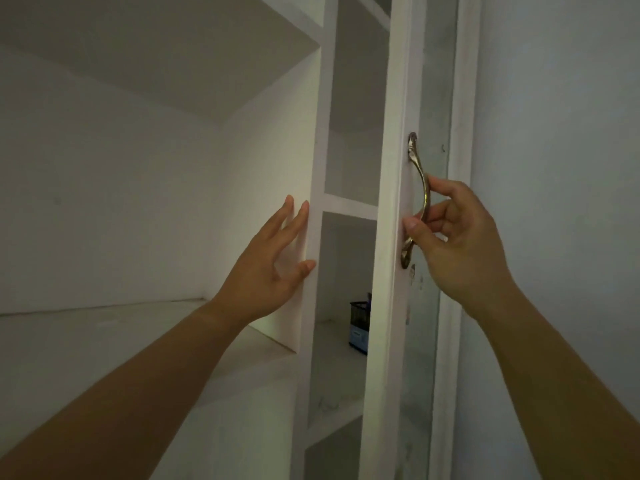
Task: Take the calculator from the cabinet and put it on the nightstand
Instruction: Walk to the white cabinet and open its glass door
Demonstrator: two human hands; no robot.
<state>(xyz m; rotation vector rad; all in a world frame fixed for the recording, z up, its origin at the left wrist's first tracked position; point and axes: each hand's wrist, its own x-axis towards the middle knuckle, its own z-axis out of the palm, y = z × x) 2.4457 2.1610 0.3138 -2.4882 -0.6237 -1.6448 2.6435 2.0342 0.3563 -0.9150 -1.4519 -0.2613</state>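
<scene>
A white cabinet stands in front of me with its glass door partly swung out. My right hand grips the brass door handle. Fingers spread, my left hand rests flat against the cabinet's left upright. Through the gap, on a shelf, I see part of a light blue calculator-like object leaning below a dark mesh holder. The door edge hides the rest of both.
An open white alcove with a wide shelf lies to the left of the cabinet. A plain wall runs along the right. More cabinet compartments sit above and below the shelf with the objects.
</scene>
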